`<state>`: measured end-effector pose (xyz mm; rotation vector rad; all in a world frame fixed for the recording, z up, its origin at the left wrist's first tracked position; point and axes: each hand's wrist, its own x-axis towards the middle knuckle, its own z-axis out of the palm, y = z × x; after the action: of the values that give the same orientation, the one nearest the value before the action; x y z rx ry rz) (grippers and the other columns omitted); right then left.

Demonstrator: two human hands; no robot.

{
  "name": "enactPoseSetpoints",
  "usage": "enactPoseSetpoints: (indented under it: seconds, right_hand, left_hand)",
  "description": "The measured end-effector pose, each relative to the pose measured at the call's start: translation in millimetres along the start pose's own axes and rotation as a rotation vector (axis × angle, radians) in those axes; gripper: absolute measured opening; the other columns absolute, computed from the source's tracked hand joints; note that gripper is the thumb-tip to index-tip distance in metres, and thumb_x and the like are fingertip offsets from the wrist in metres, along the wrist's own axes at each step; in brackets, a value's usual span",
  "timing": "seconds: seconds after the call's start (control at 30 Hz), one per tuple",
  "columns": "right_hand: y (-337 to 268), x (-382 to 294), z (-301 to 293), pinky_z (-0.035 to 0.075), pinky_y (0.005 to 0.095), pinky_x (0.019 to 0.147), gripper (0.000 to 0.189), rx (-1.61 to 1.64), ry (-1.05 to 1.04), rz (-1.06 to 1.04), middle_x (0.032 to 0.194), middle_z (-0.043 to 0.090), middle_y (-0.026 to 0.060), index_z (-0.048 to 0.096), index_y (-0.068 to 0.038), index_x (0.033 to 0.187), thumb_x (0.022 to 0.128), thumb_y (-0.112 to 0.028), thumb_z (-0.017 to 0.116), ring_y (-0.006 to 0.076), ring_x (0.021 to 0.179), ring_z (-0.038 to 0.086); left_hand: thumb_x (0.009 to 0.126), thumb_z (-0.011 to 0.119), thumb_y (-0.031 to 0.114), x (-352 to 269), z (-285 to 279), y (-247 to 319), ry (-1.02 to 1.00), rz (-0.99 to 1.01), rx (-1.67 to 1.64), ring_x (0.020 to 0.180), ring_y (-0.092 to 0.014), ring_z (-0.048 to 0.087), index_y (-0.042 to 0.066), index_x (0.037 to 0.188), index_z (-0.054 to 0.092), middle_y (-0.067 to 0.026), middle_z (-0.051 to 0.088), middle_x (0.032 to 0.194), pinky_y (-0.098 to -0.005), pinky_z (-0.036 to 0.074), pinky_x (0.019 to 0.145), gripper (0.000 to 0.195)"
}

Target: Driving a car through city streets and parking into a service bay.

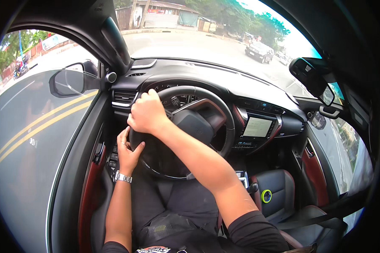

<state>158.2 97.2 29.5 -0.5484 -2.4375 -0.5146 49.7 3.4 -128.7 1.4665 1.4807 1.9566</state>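
Note:
A black leather steering wheel (230, 126) stands before me, turned so that its spokes are tilted. My right hand (148, 114) is closed around the rim at the upper left, with the right forearm crossing in front of the wheel's hub (193, 126). Just below it, my left hand (129, 153) holds the left side of the rim more loosely, thumb on the near face and fingers behind. A metal-banded watch (123, 177) is on the left wrist. Partly hidden behind the rim is the instrument cluster (183, 99).
A lit touchscreen (257, 127) is in the dashboard. Right of my lap are a gear lever (252, 188) and a yellow-green ring (266, 196) by the passenger seat (280, 186). Outside, a dark vehicle (259, 50) is on the road ahead; double yellow lines (44, 128) run at left.

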Motion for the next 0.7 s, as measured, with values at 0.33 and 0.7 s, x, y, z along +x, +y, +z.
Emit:
enactPoseSetpoints:
  seconds: [0.33,0.7]
  right_hand:
    - [-35.6,-13.3,33.5,0.037,0.0378,0.077,0.027,-0.098,-0.129,-0.239,0.066,0.068,0.0052,0.074,-0.014,0.064,0.071,-0.038,0.064,0.0223,0.073,0.062]
    - [-77.4,-38.1,51.7,0.031,0.0474,0.109,0.036,-0.282,-0.643,-0.551,0.123,0.065,0.0055,0.072,-0.012,0.113,0.089,-0.030,0.054,0.0237,0.124,0.052]
  left_hand:
    - [0.076,0.080,0.006,-0.6,-42.6,9.2,-0.288,-0.319,-0.179,0.087,-0.006,0.059,0.006,0.130,0.057,0.0008,0.063,0.106,-0.0211,0.047,0.072,0.059]
    - [0.091,0.058,0.004,34.0,-36.3,75.3,-0.127,0.157,0.255,0.096,-0.021,0.066,-0.001,0.133,0.058,-0.0119,0.069,0.112,-0.0334,0.052,0.089,0.042]
